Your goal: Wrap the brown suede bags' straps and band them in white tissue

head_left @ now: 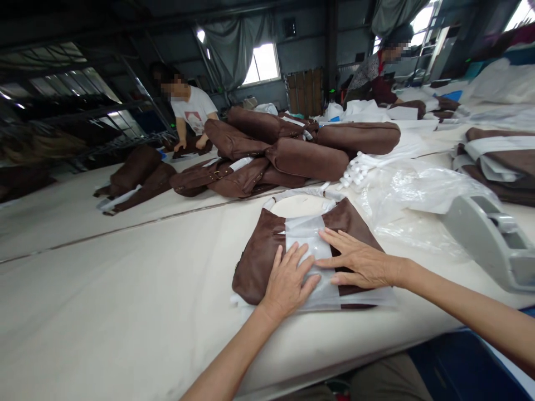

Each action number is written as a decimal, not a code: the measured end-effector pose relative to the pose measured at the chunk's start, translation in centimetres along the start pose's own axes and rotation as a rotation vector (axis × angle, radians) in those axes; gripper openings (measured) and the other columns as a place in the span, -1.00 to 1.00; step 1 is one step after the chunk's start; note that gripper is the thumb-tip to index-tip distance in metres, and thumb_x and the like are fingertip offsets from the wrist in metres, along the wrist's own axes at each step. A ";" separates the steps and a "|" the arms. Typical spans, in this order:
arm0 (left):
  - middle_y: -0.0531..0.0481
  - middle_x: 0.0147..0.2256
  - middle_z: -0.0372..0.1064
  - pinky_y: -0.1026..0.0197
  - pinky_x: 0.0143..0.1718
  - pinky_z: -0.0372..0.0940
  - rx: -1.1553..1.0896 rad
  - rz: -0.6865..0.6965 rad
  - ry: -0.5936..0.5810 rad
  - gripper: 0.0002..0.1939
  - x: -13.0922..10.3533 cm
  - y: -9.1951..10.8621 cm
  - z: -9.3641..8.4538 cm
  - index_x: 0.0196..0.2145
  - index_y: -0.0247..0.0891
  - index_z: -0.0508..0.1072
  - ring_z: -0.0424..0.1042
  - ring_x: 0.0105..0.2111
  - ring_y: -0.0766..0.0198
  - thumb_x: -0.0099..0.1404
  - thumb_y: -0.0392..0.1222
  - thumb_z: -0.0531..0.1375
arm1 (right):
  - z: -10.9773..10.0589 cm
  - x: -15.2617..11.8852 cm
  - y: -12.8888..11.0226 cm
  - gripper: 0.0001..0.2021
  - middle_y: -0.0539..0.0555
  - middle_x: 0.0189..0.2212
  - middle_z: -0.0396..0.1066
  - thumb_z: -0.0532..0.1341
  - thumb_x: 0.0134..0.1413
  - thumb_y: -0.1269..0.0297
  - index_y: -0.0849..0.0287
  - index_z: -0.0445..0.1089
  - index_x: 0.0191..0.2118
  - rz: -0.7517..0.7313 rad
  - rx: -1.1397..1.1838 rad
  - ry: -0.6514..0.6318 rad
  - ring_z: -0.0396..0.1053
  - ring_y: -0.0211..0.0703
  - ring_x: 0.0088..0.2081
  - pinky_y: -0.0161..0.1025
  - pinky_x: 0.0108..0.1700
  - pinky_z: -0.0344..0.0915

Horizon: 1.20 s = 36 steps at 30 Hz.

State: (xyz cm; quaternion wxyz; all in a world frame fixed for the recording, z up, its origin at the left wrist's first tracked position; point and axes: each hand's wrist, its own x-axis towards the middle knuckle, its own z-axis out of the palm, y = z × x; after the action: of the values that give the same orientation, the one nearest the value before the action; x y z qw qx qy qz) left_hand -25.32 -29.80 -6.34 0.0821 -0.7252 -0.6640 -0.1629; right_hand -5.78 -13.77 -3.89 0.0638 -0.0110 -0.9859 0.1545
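A dark brown handbag point(259, 256) lies flat before me, its handle point(296, 193) wrapped in pale material and arched away from me. Across the bag's middle runs a translucent white wrapping sheet point(305, 228). My left hand point(290, 275) rests on the sheet and the bag's left part, fingers spread. From the right, my right hand point(355, 259) presses flat on the sheet's right edge and the brown bag, fingers apart. Neither hand grips anything. Part of the sheet is hidden under my fingers.
Several brown bags point(309, 159) are piled beyond, beside white rolled strips point(355, 170) and clear plastic point(413, 195). A grey tape dispenser point(485, 239) stands at right, near stacked bags point(501, 161). Two people work across the pale table point(125, 278), at left point(192, 106) and right point(371, 78).
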 end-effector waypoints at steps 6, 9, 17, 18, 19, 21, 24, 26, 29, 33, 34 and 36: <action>-0.17 0.23 0.30 -0.31 0.27 0.04 0.069 0.064 0.037 -0.63 0.2 -0.7 0.5 0.08 -0.17 0.45 0.21 0.26 -0.08 0.45 0.00 0.05 | -2.9 -10.4 -2.9 -0.68 0.19 0.15 0.40 0.13 0.32 0.19 0.06 0.45 0.11 0.361 0.071 0.483 0.39 -0.04 0.13 -0.10 0.17 0.31; -0.18 0.20 0.33 -0.31 0.26 0.02 0.103 0.127 0.112 -0.61 0.5 -1.5 1.3 0.08 -0.17 0.46 0.27 0.22 -0.10 0.44 0.01 0.04 | -6.4 -16.7 -1.5 -0.74 0.12 -0.26 0.57 0.20 0.20 0.10 0.13 0.54 -0.18 0.810 0.064 0.809 0.49 -0.05 -0.22 -0.17 -0.12 0.41; -0.21 0.13 0.41 -0.27 0.27 0.01 0.139 0.211 0.222 -0.54 1.2 -2.7 2.1 0.04 -0.20 0.48 0.35 0.16 -0.14 0.42 0.06 -0.03 | -11.2 -24.4 3.6 -0.69 0.04 -0.62 0.41 0.33 -0.17 0.02 0.20 0.48 -0.56 1.425 0.184 0.875 0.32 -0.10 -0.45 -0.20 -0.32 0.22; -0.20 0.13 0.42 -0.26 0.27 0.00 0.136 0.210 0.225 -0.54 1.2 -2.8 2.1 0.04 -0.19 0.49 0.35 0.15 -0.14 0.41 0.07 -0.03 | -11.0 -24.3 3.9 -0.67 0.03 -0.65 0.38 0.34 -0.17 0.00 0.21 0.48 -0.56 1.428 0.217 0.859 0.31 -0.12 -0.47 -0.20 -0.33 0.21; -0.20 0.13 0.42 -0.25 0.27 0.00 0.132 0.207 0.218 -0.54 1.2 -2.9 2.1 0.05 -0.18 0.48 0.35 0.16 -0.13 0.41 0.07 -0.02 | -10.8 -24.0 4.1 -0.66 0.02 -0.67 0.37 0.34 -0.15 -0.01 0.23 0.49 -0.55 1.433 0.253 0.844 0.31 -0.13 -0.49 -0.21 -0.34 0.21; -0.20 0.14 0.41 -0.25 0.27 0.01 0.122 0.199 0.199 -0.55 1.1 -3.0 2.1 0.06 -0.17 0.48 0.35 0.16 -0.13 0.40 0.06 -0.01 | -10.4 -23.5 4.3 -0.63 0.03 -0.67 0.38 0.35 -0.08 -0.02 0.27 0.51 -0.49 1.448 0.318 0.827 0.31 -0.16 -0.51 -0.22 -0.37 0.22; -0.20 0.16 0.39 -0.28 0.25 0.02 0.118 0.201 0.190 -0.55 1.1 -3.1 2.2 0.08 -0.18 0.46 0.34 0.16 -0.16 0.39 0.03 0.01 | -10.0 -22.9 4.5 -0.64 0.07 -0.44 0.49 0.30 0.12 0.02 0.30 0.50 -0.25 1.463 0.383 0.841 0.38 -0.20 -0.45 -0.24 -0.36 0.32; -0.22 0.16 0.39 -0.30 0.22 0.04 0.131 0.218 0.208 -0.55 1.1 -3.1 2.2 0.08 -0.22 0.45 0.35 0.15 -0.18 0.39 0.01 0.00 | -9.9 -22.6 4.7 -0.67 0.09 -0.21 0.48 0.25 0.24 0.07 0.27 0.44 -0.08 1.456 0.401 0.876 0.45 -0.17 -0.30 -0.19 -0.26 0.42; -0.24 0.14 0.40 -0.30 0.20 0.05 0.159 0.250 0.233 -0.56 1.2 -3.1 2.2 0.08 -0.25 0.44 0.36 0.14 -0.20 0.40 -0.01 -0.01 | -9.8 -22.4 4.9 -0.66 0.12 -0.02 0.41 0.23 0.27 0.12 0.25 0.39 0.04 1.432 0.409 0.937 0.44 -0.02 -0.10 -0.06 -0.10 0.45; -0.24 0.14 0.40 -0.31 0.20 0.05 0.175 0.261 0.240 -0.54 1.2 -3.1 2.2 0.08 -0.25 0.45 0.36 0.14 -0.21 0.41 0.02 -0.02 | -9.7 -23.4 4.1 -0.68 0.10 -0.07 0.43 0.23 0.27 0.11 0.25 0.41 -0.01 1.410 0.417 1.010 0.45 -0.05 -0.13 -0.07 -0.11 0.45; -0.24 0.14 0.40 -0.32 0.20 0.06 0.174 0.261 0.236 -0.54 1.2 -3.1 2.2 0.08 -0.25 0.44 0.36 0.13 -0.22 0.41 0.03 -0.02 | -9.5 -23.9 3.5 -0.69 0.10 -0.14 0.46 0.23 0.26 0.09 0.26 0.43 -0.08 1.408 0.419 1.027 0.45 -0.09 -0.17 -0.10 -0.13 0.44; -0.26 0.14 0.40 -0.33 0.18 0.07 0.172 0.263 0.228 -0.53 1.3 -3.0 2.1 0.08 -0.26 0.44 0.36 0.13 -0.24 0.42 0.03 -0.04 | -8.9 -25.1 2.2 -0.69 0.08 -0.31 0.48 0.27 0.18 0.05 0.26 0.45 -0.26 1.414 0.425 1.059 0.45 -0.13 -0.26 -0.16 -0.16 0.41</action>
State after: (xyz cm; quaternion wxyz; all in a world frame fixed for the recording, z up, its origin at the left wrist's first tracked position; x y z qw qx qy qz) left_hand -27.96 -27.59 -8.17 0.2389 -0.7730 -0.5612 -0.1746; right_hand 20.24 -10.05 0.75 0.3994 -0.6712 -0.5417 0.3108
